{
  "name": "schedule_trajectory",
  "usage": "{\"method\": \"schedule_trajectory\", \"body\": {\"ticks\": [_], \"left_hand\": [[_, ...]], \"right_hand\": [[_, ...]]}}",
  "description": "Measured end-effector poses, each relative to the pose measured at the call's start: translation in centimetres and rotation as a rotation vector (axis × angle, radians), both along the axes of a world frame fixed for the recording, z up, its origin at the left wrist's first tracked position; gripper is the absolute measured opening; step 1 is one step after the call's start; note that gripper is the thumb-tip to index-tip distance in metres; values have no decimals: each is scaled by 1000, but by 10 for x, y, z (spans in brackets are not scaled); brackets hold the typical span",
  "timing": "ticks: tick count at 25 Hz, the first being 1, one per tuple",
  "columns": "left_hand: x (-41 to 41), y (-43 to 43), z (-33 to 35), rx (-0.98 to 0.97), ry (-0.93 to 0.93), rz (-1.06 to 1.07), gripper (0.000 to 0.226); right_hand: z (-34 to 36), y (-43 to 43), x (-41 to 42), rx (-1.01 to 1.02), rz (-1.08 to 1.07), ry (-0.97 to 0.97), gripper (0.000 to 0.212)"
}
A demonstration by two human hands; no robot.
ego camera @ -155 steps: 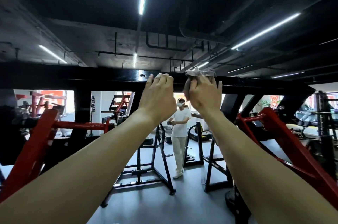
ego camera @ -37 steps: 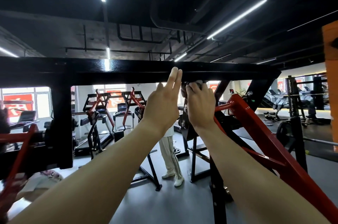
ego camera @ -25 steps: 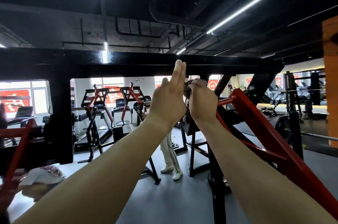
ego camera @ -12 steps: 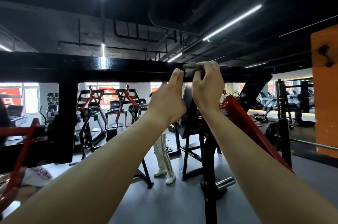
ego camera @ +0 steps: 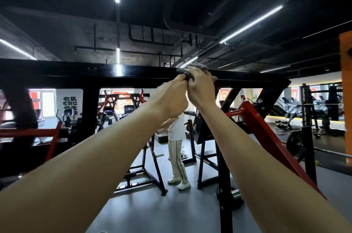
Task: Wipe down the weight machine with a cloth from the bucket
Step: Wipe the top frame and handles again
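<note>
The weight machine's black top crossbeam (ego camera: 133, 75) runs across the view above head height. A grey cloth (ego camera: 200, 66) lies bunched on the beam's top edge. My right hand (ego camera: 201, 88) covers the cloth and grips it against the beam. My left hand (ego camera: 171, 99) is raised beside it, fingers curled, pinching the cloth's left end. Both arms reach up and forward. Most of the cloth is hidden behind my hands.
Red lever arms (ego camera: 266, 135) slope down at right and another red arm (ego camera: 47, 133) at left. Black uprights (ego camera: 91, 110) hold the beam. A person in white (ego camera: 177, 149) stands beyond the machine on the grey floor. An orange pillar (ego camera: 345, 90) is at far right.
My right hand carried the cloth from under the beam up onto its top edge. My left hand went from straight fingers on the beam to curled fingers on the cloth.
</note>
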State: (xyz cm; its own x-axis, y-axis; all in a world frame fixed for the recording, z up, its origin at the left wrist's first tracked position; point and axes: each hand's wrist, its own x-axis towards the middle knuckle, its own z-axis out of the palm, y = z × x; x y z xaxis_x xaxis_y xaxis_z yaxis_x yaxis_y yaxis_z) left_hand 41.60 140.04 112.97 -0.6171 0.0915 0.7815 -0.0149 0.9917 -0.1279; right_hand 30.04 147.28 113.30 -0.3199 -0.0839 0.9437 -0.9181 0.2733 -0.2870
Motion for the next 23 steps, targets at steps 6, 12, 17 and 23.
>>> {"method": "schedule_trajectory", "body": {"ticks": [6,12,17,23], "left_hand": [[58,-24,-13,-160,80,92,43],[96,-36,-26,-116,69,202,48],[146,-50,-41,-98,-8,311,27],[251,-77,-73,74,-30,257,34]], "right_hand": [[-11,-28,41,18,85,75,38],[-24,-51,87,-69,59,135,35],[-58,-73,132,27,185,15,29],[-95,-91,237,87,215,-129,18]]}}
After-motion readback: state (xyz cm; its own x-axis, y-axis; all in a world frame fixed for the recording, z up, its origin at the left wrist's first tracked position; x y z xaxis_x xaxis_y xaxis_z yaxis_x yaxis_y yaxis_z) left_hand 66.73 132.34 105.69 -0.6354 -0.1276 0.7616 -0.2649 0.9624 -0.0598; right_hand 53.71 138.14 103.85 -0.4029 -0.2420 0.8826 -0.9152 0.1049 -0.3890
